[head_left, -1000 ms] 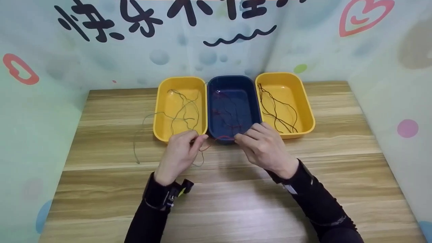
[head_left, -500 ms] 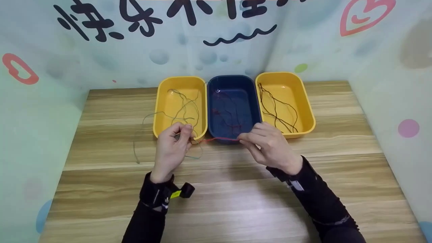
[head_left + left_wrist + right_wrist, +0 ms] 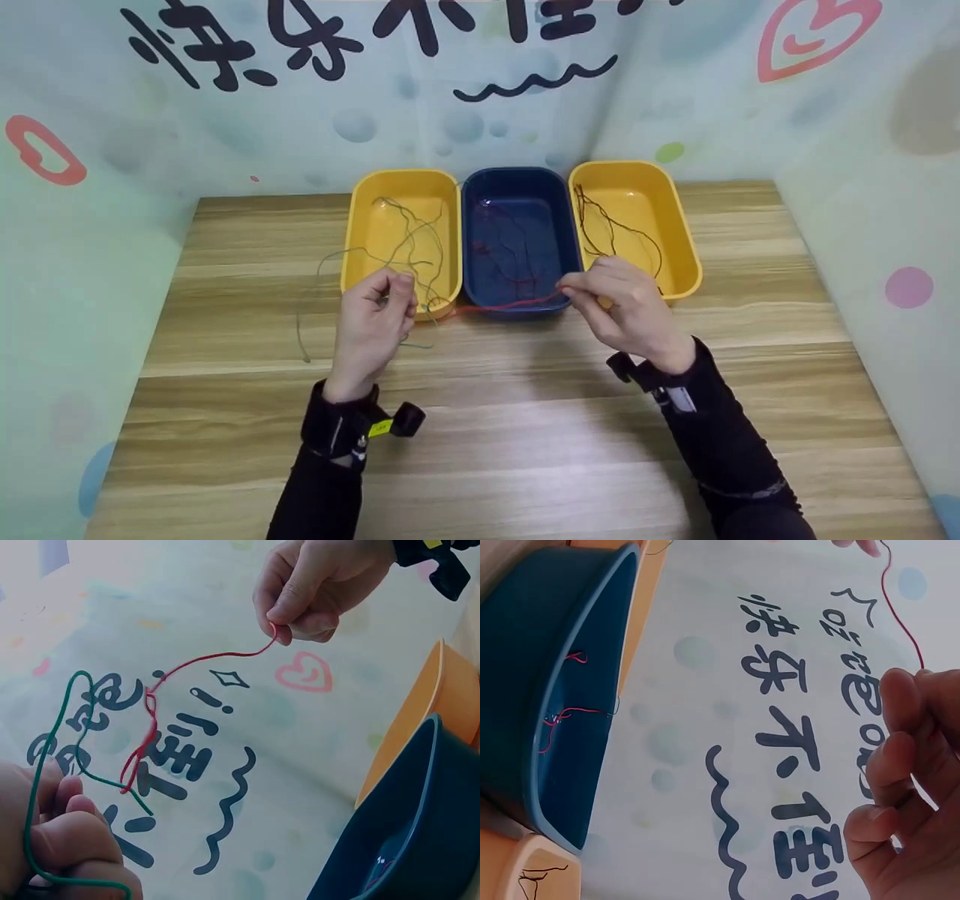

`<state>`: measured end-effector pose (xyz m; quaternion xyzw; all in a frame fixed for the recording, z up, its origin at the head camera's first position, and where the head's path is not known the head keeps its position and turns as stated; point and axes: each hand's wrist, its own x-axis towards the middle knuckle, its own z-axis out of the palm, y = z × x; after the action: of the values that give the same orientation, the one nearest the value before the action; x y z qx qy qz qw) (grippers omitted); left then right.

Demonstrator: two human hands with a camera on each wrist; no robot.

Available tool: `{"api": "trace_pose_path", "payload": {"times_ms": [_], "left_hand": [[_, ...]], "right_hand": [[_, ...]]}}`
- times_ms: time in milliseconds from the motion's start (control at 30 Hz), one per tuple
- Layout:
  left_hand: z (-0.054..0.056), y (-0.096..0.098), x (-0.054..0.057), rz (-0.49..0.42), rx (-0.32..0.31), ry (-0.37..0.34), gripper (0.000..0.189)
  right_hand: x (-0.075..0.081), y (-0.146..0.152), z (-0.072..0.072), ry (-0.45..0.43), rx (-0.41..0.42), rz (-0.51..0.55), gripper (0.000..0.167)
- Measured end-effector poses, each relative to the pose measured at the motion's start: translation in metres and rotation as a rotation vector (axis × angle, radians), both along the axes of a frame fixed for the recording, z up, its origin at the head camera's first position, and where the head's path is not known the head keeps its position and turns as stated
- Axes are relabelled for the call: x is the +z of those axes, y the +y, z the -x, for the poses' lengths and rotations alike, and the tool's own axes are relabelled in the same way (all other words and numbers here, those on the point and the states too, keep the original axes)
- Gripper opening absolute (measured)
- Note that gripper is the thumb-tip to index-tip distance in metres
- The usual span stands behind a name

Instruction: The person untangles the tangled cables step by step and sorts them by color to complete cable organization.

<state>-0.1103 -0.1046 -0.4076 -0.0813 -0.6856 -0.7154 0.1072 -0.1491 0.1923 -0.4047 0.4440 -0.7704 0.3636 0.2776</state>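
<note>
My right hand (image 3: 630, 307) pinches one end of a red string (image 3: 217, 655) between thumb and forefinger, above the right front corner of the navy bin (image 3: 551, 244). The red string runs leftward to a loop that hangs on a green string (image 3: 46, 750), looking tangled or hooked with it. Fingers curled, my left hand (image 3: 375, 319) holds the green string in front of the left yellow bin (image 3: 367, 229). A loose green end sticks out past the loop in the left wrist view. The left fingertips' exact grip is partly hidden.
Green strings (image 3: 409, 244) lie in the left yellow bin, one hanging over its left side onto the wooden table (image 3: 480, 465). Red strings (image 3: 581, 710) are inside the navy bin. Black strings (image 3: 611, 223) lie in the right yellow bin (image 3: 637, 202). A printed curtain (image 3: 480, 135) stands behind.
My right hand has moved right and slightly away from me; my left hand has shifted left. The red string between them now stretches out longer, and the green loop below my left hand has shortened.
</note>
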Motion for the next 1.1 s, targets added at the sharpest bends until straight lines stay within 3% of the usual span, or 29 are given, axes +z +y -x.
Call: {"api": "trace_pose_path", "payload": {"times_ms": [100, 233, 367, 467, 567, 667, 767, 1100], "left_hand": [[0.000, -0.001, 0.000, 0.087, -0.009, 0.031, 0.043], [0.000, -0.003, 0.000, 0.288, -0.031, 0.096, 0.019], [-0.001, -0.004, -0.001, 0.470, -0.121, 0.113, 0.013], [-0.002, -0.003, -0.001, 0.543, -0.220, 0.088, 0.016], [-0.002, -0.002, 0.000, 0.584, -0.275, 0.081, 0.017], [-0.003, -0.003, 0.000, 0.591, -0.270, 0.091, 0.016], [-0.002, -0.005, 0.000, 0.557, -0.219, 0.106, 0.015], [0.003, -0.005, -0.003, 0.248, 0.027, 0.103, 0.015]], "right_hand": [[0.000, 0.003, 0.002, -0.007, 0.008, 0.004, 0.015], [0.002, 0.007, 0.004, -0.017, 0.012, 0.016, 0.015], [0.006, 0.011, 0.005, -0.033, 0.009, 0.017, 0.012], [0.007, 0.013, 0.005, -0.041, 0.009, 0.017, 0.013], [0.009, 0.015, 0.005, -0.034, 0.001, 0.017, 0.016], [0.010, 0.018, 0.006, -0.027, 0.001, 0.017, 0.019], [0.011, 0.020, 0.007, -0.027, 0.015, 0.017, 0.020], [0.011, 0.018, 0.006, 0.009, 0.105, 0.001, 0.014]]}}
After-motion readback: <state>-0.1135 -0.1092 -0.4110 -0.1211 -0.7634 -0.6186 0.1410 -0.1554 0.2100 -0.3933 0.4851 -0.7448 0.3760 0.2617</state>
